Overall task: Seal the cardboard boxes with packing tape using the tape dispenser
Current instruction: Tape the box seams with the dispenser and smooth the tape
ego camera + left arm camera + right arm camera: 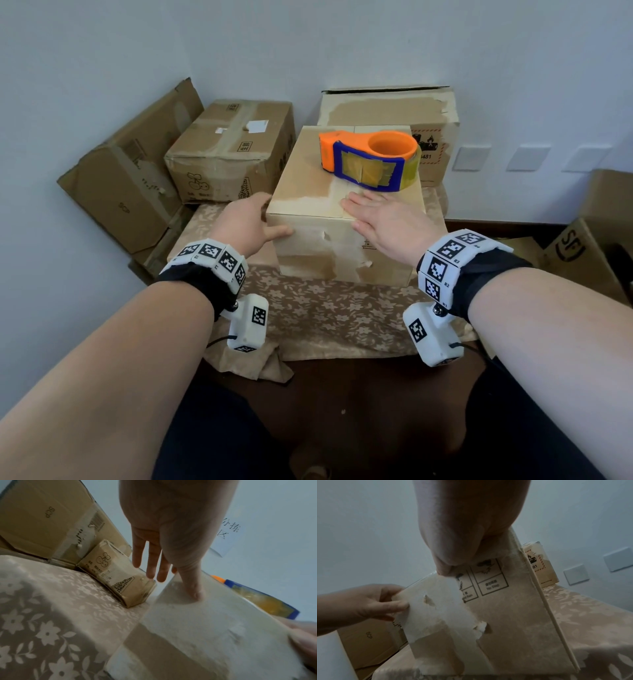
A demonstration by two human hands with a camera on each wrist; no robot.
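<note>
**Box steadied, tape dispenser not yet picked up**

The right hand (387,222) lies flat on the front box (342,253), its fingers (359,202) straight and together over the top seam. The left hand (246,222) grips the box's near left corner, thumb on the front face and fingers apart along the side. The tape dispenser (370,157) rests on the box top, just beyond the right fingertips, in neither hand. The flaps are shut, so its contents are hidden; whether fresh tape crosses the seam I cannot tell. Judging by this, sealing has barely begun. Other boxes (236,150) wait closed at the back of the bench (308,318).
</note>
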